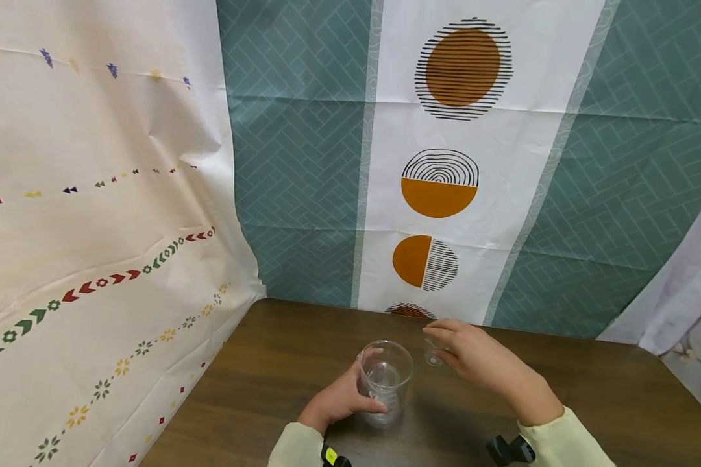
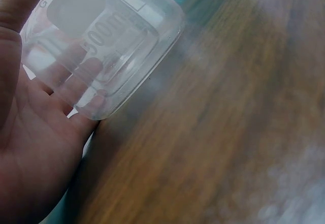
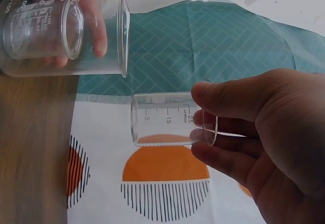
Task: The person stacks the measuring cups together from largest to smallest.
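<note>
My left hand grips a large clear glass beaker, fingers and thumb round its side. The beaker is upright; whether its base touches the table is unclear. In the right wrist view a smaller graduated beaker stands inside it, near the bottom. To the right, my right hand pinches the rim of a third, tiny beaker between thumb and fingertips. That tiny beaker is held upright, apart from the large one, up at about its rim height. Printed volume marks show on the large beaker in the left wrist view.
A brown wooden table lies under both hands. Behind it hangs a teal and white cloth with orange circles. A cream patterned cloth borders the left side, and a pale cloth hangs at the right.
</note>
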